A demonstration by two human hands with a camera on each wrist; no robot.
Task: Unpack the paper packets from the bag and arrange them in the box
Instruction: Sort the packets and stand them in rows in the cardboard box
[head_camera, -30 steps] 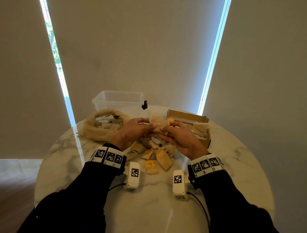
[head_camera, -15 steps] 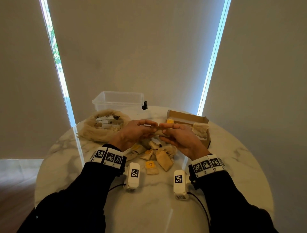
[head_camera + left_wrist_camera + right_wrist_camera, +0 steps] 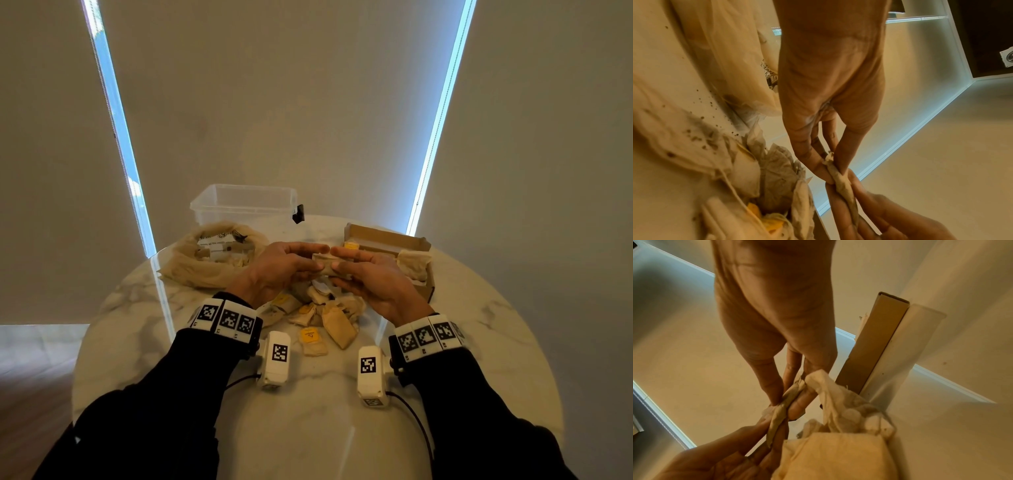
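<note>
The left hand (image 3: 281, 265) and the right hand (image 3: 370, 277) met above the middle of the counter (image 3: 479, 342), each pinching one end of a single brown paper packet (image 3: 325, 263) between thumb and fingers. In the left wrist view the left fingers (image 3: 812, 155) and thumb clamped the crumpled end of that packet (image 3: 840, 180), and the fingers of the other hand closed on its far end; the right wrist view showed the same grip from the opposite side, the packet (image 3: 781, 412) squeezed flat and narrow. The packet was held in the air, clear of the counter, just above a loose heap of packets (image 3: 318, 308) lying in the middle, several of them with yellow labels. One labelled packet (image 3: 312, 341) lay apart from the heap, nearer the person, toward the near edge. Toward the far right edge stood the open cardboard box (image 3: 387, 243), with pale crumpled material at its right end and a yellow label showing at its left end; the held packet was close to the box's near left corner but outside it. Toward the far left edge lay the crumpled translucent bag (image 3: 209, 267), its mouth open and printed paper visible inside. Behind the bag, at the far edge, sat a clear plastic tub (image 3: 245, 205) with a dark clip on its right side. Both forearms wore black sleeves with marker bands at the wrists.
</note>
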